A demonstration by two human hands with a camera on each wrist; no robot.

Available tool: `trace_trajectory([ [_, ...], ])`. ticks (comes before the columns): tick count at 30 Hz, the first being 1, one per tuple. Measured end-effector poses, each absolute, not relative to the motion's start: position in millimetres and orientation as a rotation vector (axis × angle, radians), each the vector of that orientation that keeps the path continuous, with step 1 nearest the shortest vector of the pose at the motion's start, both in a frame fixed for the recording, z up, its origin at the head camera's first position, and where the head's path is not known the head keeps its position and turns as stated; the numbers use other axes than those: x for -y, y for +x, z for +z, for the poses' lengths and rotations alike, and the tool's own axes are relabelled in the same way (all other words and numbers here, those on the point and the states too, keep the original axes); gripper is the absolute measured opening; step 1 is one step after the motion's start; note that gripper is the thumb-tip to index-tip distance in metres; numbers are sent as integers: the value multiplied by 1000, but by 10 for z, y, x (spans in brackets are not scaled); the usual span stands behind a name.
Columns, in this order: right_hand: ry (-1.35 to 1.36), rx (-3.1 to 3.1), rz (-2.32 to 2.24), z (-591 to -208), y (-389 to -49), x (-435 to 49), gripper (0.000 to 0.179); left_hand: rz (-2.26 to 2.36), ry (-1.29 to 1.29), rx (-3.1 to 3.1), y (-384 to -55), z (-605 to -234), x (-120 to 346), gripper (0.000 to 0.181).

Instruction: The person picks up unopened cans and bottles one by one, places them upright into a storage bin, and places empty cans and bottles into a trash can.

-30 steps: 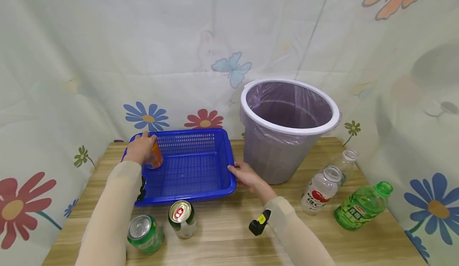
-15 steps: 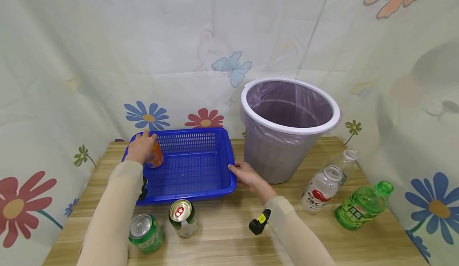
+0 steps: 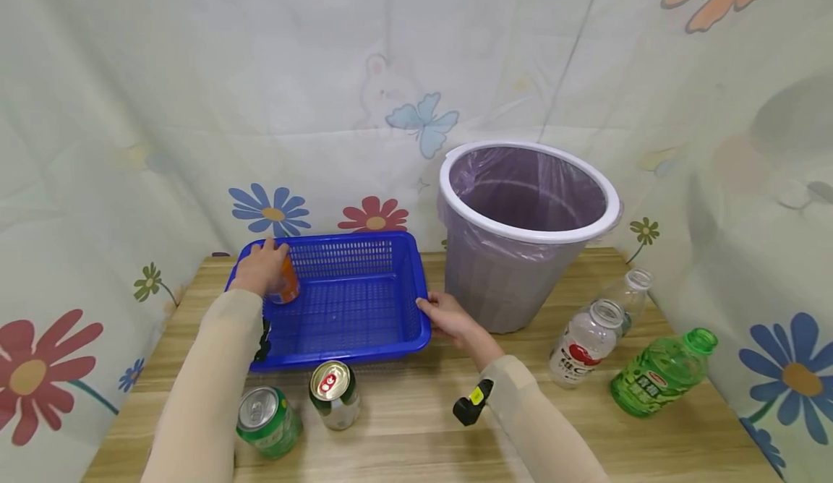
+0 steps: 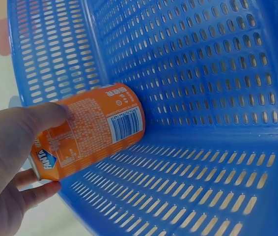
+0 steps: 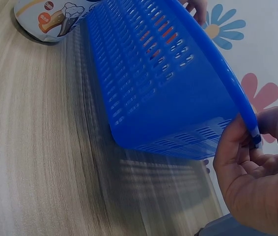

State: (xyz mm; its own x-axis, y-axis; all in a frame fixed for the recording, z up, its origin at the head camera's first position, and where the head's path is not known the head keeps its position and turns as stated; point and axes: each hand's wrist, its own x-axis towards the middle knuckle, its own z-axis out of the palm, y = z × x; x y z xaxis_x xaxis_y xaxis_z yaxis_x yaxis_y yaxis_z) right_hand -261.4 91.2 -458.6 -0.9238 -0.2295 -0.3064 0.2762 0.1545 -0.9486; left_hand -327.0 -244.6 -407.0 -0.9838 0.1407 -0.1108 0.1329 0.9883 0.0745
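Observation:
A blue plastic basket [image 3: 345,317] with slotted walls sits on the wooden table. An orange Fanta can [image 4: 102,125] stands inside it, in the far left corner. My left hand [image 3: 262,267] grips the can by its top end, thumb on one side and fingers on the other in the left wrist view. At the basket's right side, my right hand [image 5: 262,172] pinches the rim between thumb and fingers. In front of the basket stand a green can [image 3: 270,424] and a can with a gold top [image 3: 335,395].
A grey bin [image 3: 494,288] with a white rim and clear liner stands right of the basket. Further right are a clear bottle with a red-marked label [image 3: 583,345], another clear bottle [image 3: 628,296] and a green bottle [image 3: 660,374]. Printed cloth hangs around the table.

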Motion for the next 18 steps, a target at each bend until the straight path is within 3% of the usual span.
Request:
trace_trajectory([
  [18, 23, -2051, -1834, -4563, -2595, -919, 33, 48, 304, -2973, -3181, -3934, 2407, 72],
])
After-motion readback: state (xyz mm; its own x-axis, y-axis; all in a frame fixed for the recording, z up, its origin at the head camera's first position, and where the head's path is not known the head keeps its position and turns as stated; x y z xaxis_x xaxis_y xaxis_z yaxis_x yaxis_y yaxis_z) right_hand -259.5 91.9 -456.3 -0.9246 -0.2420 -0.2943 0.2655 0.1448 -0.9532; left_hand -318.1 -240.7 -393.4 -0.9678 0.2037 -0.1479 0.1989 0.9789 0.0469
